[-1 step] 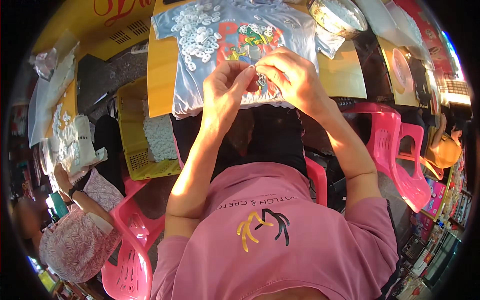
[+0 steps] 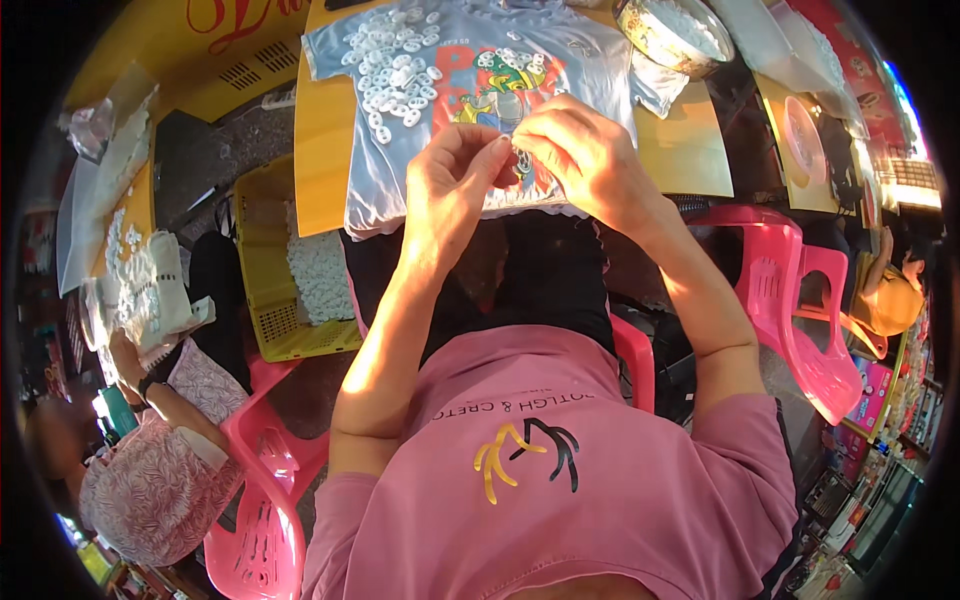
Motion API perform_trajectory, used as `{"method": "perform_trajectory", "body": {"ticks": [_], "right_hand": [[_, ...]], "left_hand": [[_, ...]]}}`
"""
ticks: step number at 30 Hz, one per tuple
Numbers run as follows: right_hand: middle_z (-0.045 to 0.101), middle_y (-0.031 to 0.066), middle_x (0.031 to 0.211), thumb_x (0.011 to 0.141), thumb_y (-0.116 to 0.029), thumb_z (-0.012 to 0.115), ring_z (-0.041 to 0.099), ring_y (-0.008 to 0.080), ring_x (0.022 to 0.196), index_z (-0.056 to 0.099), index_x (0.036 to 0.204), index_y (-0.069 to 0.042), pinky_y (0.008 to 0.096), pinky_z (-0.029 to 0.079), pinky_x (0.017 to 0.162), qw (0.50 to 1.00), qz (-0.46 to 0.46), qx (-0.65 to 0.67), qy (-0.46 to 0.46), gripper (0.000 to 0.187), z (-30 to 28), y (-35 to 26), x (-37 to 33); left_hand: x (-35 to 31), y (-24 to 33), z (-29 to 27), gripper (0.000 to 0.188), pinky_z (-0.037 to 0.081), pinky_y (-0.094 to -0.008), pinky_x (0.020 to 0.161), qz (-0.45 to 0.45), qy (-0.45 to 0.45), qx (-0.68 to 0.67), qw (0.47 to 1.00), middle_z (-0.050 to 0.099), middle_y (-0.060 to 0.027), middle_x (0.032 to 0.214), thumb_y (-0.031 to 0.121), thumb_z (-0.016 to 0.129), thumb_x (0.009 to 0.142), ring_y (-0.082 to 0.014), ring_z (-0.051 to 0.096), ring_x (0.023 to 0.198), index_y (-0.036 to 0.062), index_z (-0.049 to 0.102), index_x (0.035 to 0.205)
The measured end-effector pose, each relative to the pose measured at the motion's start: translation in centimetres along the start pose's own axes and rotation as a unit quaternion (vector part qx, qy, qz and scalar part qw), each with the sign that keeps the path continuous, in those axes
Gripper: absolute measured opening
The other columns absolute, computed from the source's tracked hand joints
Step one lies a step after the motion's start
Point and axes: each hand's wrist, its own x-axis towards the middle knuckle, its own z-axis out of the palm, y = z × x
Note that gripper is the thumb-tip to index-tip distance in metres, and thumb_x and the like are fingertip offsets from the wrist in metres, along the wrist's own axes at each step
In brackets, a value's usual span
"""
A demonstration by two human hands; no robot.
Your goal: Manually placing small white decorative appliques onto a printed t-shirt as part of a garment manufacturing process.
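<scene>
My left hand (image 2: 455,185) and my right hand (image 2: 578,150) meet fingertip to fingertip above the near part of a light blue printed T-shirt (image 2: 390,185) on the table. Both are closed in a pinch. Whatever sits between the fingertips is tiny and mostly hidden, so its kind cannot be told. Beyond my left hand, many small white oval pieces with holes (image 2: 395,75) lie in a loose heap on the shirt. A smaller group of white oval pieces (image 2: 512,62) rests on the shirt's print, just past my fingers.
A round tin (image 2: 645,45) of white pieces stands at the far right of the yellow table (image 2: 685,150). At left, a yellow crate (image 2: 262,290) stands by a mass of white pieces (image 2: 318,275). Pink chairs (image 2: 765,270) flank me; a person in a patterned top (image 2: 160,490) sits at left.
My fingertips have shifted very slightly against each other, the right hand a touch to the right. Both hands stay pinched over the shirt.
</scene>
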Motion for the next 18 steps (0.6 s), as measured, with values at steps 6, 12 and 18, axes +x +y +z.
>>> {"method": "perform_trajectory", "body": {"ticks": [6, 12, 18], "right_hand": [[0.058, 0.0113, 0.082, 0.079, 0.008, 0.063, 0.060, 0.0292, 0.073, 0.058, 0.090, 0.003, 0.0351, 0.050, 0.060, 0.997, -0.045, -0.040, -0.045, 0.013, -0.2, -0.1, -0.9], [0.059, 0.0138, 0.081, 0.082, 0.008, 0.062, 0.061, 0.0336, 0.070, 0.056, 0.088, -0.001, 0.0384, 0.050, 0.059, 0.998, 0.060, 0.004, 0.018, 0.012, 2.1, 0.2, -1.8], [0.059, 0.0121, 0.085, 0.082, 0.004, 0.064, 0.061, 0.0331, 0.070, 0.057, 0.091, -0.002, 0.0387, 0.051, 0.059, 0.998, 0.043, 0.014, -0.050, 0.013, 1.0, 1.5, -1.6]], "left_hand": [[-1.1, 0.7, 0.4, 0.012, 0.054, -0.0264, 0.068, -0.024, -0.026, 0.010, 0.999, 0.066, -0.0088, 0.081, 0.006, 0.062, 0.091, -0.0132, 0.065, 0.071, -0.0052, 0.060, 0.096], [-0.3, -1.3, 0.7, 0.011, 0.054, -0.0263, 0.066, -0.014, 0.004, -0.015, 1.000, 0.067, -0.0089, 0.079, 0.005, 0.061, 0.091, -0.0131, 0.065, 0.070, -0.0053, 0.061, 0.095], [0.6, -0.7, -0.6, 0.014, 0.053, -0.0263, 0.065, -0.021, -0.028, 0.059, 0.998, 0.066, -0.0097, 0.078, 0.010, 0.060, 0.092, -0.0136, 0.065, 0.069, -0.0047, 0.061, 0.093]]}}
